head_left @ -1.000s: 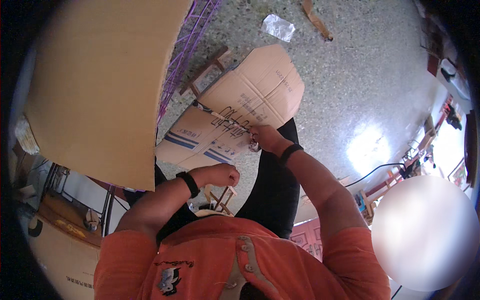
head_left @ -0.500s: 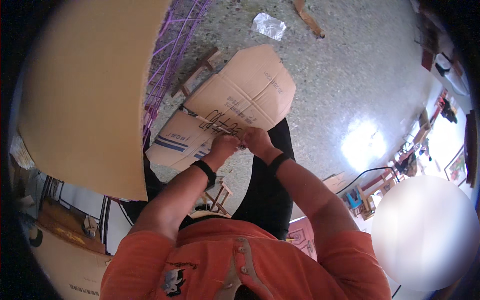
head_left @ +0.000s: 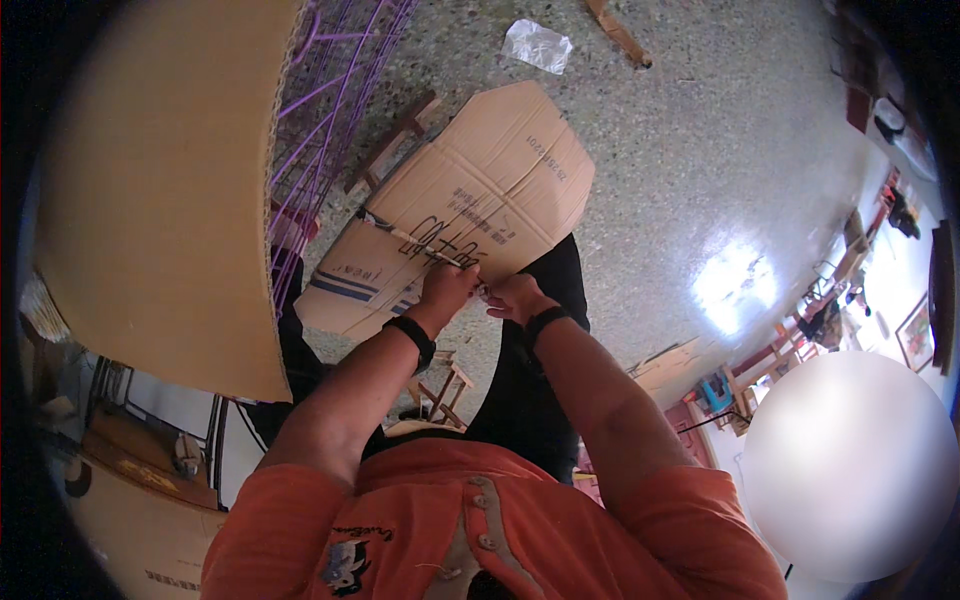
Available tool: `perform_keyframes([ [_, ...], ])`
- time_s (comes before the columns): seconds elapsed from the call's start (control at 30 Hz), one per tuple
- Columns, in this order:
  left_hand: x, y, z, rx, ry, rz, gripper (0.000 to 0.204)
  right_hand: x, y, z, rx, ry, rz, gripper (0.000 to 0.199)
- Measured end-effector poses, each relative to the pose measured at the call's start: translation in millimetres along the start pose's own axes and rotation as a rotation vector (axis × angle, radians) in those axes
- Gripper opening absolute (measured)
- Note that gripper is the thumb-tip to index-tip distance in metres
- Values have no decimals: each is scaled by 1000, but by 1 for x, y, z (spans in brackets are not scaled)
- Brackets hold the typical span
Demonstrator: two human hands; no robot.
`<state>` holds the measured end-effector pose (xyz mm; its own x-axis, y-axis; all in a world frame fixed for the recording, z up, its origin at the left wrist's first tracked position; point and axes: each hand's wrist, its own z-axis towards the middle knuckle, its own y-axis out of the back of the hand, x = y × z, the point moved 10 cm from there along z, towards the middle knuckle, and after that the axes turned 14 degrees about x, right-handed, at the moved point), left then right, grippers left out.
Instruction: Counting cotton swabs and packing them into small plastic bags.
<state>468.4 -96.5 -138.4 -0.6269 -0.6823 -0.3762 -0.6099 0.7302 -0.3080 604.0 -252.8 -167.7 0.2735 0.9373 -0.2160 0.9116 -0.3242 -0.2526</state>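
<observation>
Two hands meet at the near edge of a flattened cardboard box (head_left: 470, 215), right in the middle of the view. The left hand (head_left: 447, 288) is curled shut, pinching the box edge together with the near end of a thin stick (head_left: 420, 243) that lies across the cardboard and runs off to the far left. The right hand (head_left: 512, 296) sits just beside the left one, almost touching it, fingers closed too, but I can't really tell what it grips; it's at the same spot on the edge. Both wrists have a black band, the left band (head_left: 413, 340) being the easier one to see.

The box is held up over the lap, tilted, with its brown flaps pointing far and right, and some dark marker scribbles plus blue stripes on the near-left part. Under it you can see dark trousers (head_left: 540, 390) and a small wooden stool (head_left: 440, 385) down on the floor (head_left: 700, 180), which is speckled grey and shiny, with a bright glare patch to the right.

On the left a big plain cardboard sheet (head_left: 160, 200) fills much of the view, and a purple wire rack (head_left: 320, 130) stands just behind its right edge. Far off on the floor there's a crumpled clear plastic bag (head_left: 537, 45) and a wood scrap (head_left: 618, 32) near it. The orange shirt (head_left: 480, 530) takes up the near edge.
</observation>
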Motion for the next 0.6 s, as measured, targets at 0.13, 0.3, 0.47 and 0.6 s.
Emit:
perform_keyframes([
  [0.13, 31, 28, -24, -13, 63, -151, 32, 36, -107, -12, 329, 171, -1777, 5],
  [0.3, 38, 18, -12, 59, 77, -487, 24, 65, -122, -50, 396, 347, -1380, 5],
  [0.47, 39, 17, -9, 90, 24, -492, 16, 85, -149, -106, 553, 382, -1200, 10],
  [0.6, 29, 14, -11, 103, 43, -480, 13, 91, -157, -138, 576, 0, -1113, 7],
])
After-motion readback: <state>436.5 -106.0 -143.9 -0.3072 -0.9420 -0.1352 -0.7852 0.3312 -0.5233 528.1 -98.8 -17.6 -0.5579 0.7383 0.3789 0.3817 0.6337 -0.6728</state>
